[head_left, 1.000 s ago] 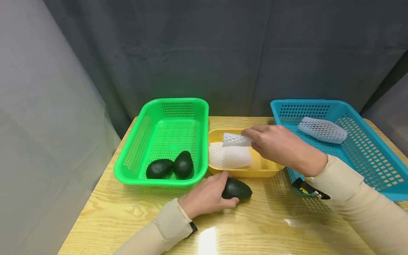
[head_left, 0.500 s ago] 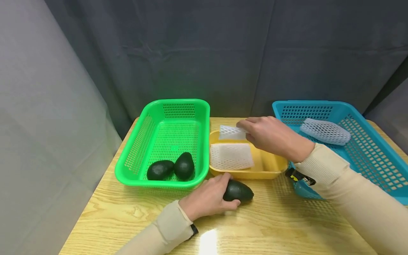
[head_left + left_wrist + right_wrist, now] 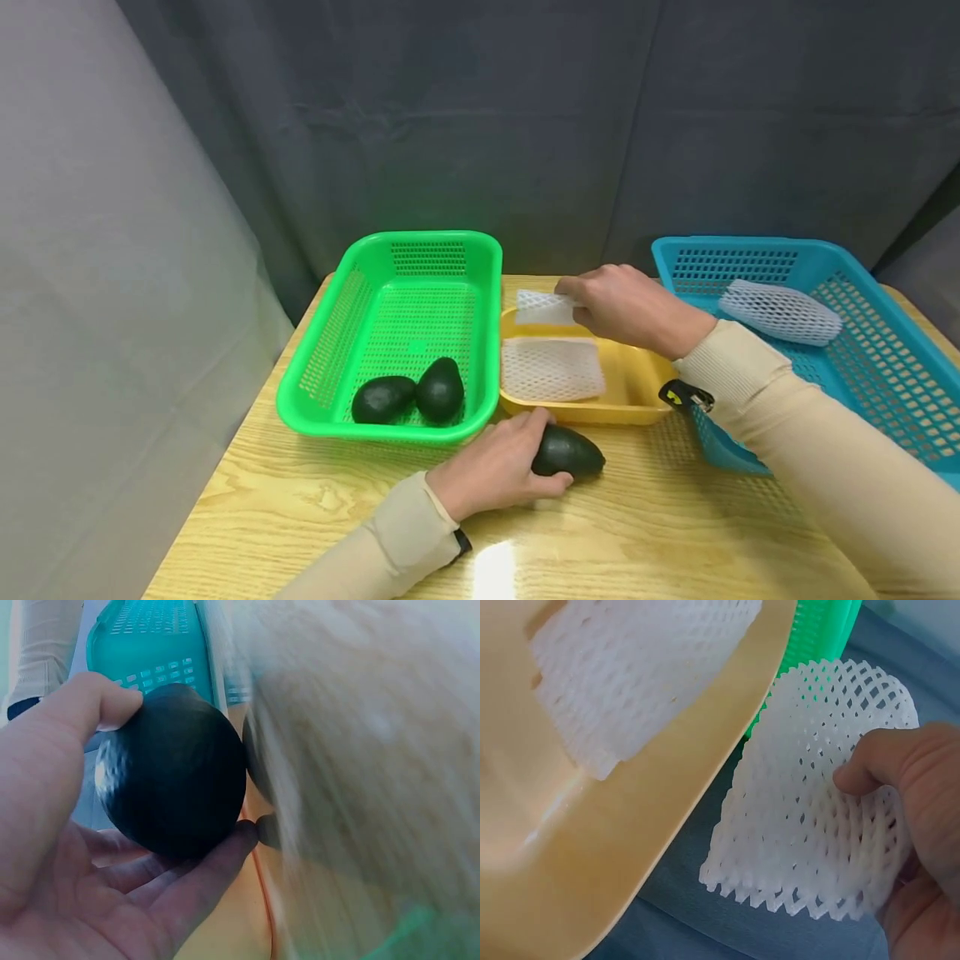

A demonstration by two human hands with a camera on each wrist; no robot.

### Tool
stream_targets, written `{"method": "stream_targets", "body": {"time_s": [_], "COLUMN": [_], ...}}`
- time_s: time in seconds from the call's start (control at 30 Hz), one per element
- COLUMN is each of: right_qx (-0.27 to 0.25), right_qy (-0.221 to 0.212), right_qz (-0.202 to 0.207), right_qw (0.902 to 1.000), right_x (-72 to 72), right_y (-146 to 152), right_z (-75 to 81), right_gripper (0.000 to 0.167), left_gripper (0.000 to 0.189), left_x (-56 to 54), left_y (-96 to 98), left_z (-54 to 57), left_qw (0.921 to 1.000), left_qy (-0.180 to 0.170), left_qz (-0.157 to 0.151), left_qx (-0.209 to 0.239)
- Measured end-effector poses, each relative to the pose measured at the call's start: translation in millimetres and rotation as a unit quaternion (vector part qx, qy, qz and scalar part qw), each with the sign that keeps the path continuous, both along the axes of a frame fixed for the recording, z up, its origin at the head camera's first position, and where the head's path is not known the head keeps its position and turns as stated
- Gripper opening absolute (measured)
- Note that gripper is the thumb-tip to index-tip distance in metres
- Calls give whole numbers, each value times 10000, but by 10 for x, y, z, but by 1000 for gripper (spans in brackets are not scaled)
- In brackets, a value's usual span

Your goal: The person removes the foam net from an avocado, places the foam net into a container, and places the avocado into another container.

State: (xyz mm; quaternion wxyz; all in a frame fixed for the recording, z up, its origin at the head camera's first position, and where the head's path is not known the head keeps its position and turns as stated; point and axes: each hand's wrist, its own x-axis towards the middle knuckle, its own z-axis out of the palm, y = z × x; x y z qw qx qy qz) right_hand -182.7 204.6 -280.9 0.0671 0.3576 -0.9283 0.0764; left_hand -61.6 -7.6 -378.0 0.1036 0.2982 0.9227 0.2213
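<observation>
My left hand (image 3: pixel 501 468) grips a dark green avocado (image 3: pixel 567 452) lying on the table in front of the yellow tray. In the left wrist view the thumb and fingers curl round the avocado (image 3: pixel 176 772). Above the back of the yellow tray (image 3: pixel 592 412), my right hand (image 3: pixel 626 307) pinches a white foam net sleeve (image 3: pixel 542 308). The right wrist view shows the thumb pressed on the flat foam net sleeve (image 3: pixel 810 802), whose near end stands slightly apart. More white foam netting (image 3: pixel 553 369) lies in the tray's left part.
At left stands a green basket (image 3: pixel 292 400) with two avocados (image 3: pixel 439 390) near its front. A blue basket (image 3: pixel 862 400) at right holds one item in a white foam net (image 3: pixel 782 312). A dark curtain (image 3: pixel 465 125) hangs behind the wooden table (image 3: pixel 247 492).
My right hand has lifted the foam net sleeve up and back from over the tray, slightly leftward. The left hand keeps its grip on the avocado. The view has shifted slightly.
</observation>
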Motion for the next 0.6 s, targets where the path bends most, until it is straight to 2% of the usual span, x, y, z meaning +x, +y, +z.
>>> {"method": "stream_targets", "body": {"time_s": [0.2,0.4,0.6], "right_qx": [-74,-62,-246], "right_qy": [21,-181,-280], "right_qz": [-52,-257,-132], "right_qw": [10000,9995,9992], "right_x": [-135,-214,-261], "right_y": [-37,-75,-111], "right_z": [-100,-215,-310], "right_gripper": [20,23,22], "left_gripper": [53,47,46], "left_x": [3,10,5], "left_y": [2,6,-8], "left_z": [9,7,-4], "left_qw": [10000,9999,9999], "left_qy": [-5,-34,-16], "left_qz": [-2,-2,40], "left_qx": [25,102,155]}}
